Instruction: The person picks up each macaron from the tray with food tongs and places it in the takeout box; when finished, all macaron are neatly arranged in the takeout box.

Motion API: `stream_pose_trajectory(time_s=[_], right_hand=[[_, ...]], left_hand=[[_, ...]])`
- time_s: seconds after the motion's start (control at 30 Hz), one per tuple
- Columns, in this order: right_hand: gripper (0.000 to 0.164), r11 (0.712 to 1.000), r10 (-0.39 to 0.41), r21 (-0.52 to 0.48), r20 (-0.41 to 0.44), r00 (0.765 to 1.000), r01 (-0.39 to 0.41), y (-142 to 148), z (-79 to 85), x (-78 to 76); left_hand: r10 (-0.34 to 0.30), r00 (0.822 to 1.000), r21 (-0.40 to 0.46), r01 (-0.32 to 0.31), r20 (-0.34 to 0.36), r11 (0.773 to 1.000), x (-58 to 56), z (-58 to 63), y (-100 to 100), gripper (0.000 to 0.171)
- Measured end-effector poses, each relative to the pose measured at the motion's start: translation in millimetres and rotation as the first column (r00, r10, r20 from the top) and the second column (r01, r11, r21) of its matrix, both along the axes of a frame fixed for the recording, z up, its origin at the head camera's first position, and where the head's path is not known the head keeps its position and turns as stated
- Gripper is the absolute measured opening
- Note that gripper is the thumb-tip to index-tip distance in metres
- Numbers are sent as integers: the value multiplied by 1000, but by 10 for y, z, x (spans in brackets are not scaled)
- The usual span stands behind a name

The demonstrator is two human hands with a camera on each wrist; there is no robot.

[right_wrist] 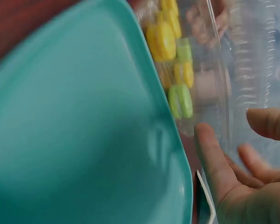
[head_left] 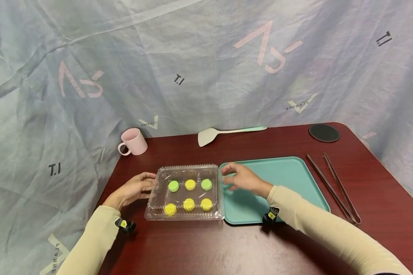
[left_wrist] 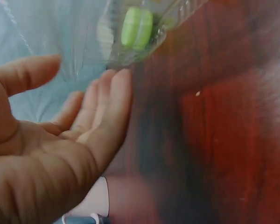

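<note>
A clear plastic clamshell box (head_left: 184, 195) with its lid down sits on the dark red table, left of a teal tray. Inside are two rows of macarons, several yellow (head_left: 189, 204) and two green (head_left: 173, 186). My left hand (head_left: 136, 187) is at the box's left side, fingers extended toward it; in the left wrist view the palm is bare and the fingertips are right at the box's lower edge. On the other side, my right hand (head_left: 243, 178) hovers over the tray's left edge, thumb and fingers spread beside the box wall, holding nothing.
The teal tray (head_left: 278, 168) lies right of the box. Metal tongs (head_left: 334, 187) rest beyond it, with a black round coaster (head_left: 324, 133) at the back right. A white spatula (head_left: 208, 136) lies at the back, and a pink mug (head_left: 134, 141) stands at the back left.
</note>
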State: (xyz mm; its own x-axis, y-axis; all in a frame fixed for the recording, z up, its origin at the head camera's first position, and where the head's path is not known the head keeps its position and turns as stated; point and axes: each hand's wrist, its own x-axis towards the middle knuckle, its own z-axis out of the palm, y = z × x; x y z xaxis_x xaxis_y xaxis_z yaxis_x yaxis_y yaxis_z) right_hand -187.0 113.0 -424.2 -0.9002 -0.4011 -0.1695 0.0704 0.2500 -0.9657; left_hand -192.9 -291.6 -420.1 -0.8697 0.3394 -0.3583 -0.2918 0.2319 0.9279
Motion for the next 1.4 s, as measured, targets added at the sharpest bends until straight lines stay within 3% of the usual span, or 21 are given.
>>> stream_pose_trajectory(time_s=[0.17, 0.3, 0.6, 0.83, 1.0, 1.17, 1.4], right_hand=[[48, 996, 38, -80, 98, 994, -30, -25, -26, 115], [49, 993, 64, -107, 189, 980, -44, -35, -48, 214], [52, 985, 138, -138, 287, 948, -102, -47, 23, 421], [56, 975, 173, -188, 307, 936, -119, -52, 32, 491], [57, 975, 186, -173, 308, 933, -137, -44, 4, 497], [54, 973, 209, -166, 337, 918, -161, -37, -18, 501], [46, 964, 223, -217, 336, 915, -155, -32, -26, 498]], left_hand=[[-40, 997, -20, 41, 61, 999, 162, -4, -11, 49], [-92, 992, -6, 93, 88, 996, 276, -1, -51, 46], [-255, 960, -21, 260, 118, 965, 486, 63, -140, 38], [-307, 945, 51, 304, 115, 951, 548, 52, -163, 31], [-340, 932, 50, 336, 126, 941, 586, 25, -165, 24], [-363, 925, 50, 360, 114, 932, 617, 9, -160, 16], [-399, 910, 116, 387, 116, 915, 625, 6, -164, 11]])
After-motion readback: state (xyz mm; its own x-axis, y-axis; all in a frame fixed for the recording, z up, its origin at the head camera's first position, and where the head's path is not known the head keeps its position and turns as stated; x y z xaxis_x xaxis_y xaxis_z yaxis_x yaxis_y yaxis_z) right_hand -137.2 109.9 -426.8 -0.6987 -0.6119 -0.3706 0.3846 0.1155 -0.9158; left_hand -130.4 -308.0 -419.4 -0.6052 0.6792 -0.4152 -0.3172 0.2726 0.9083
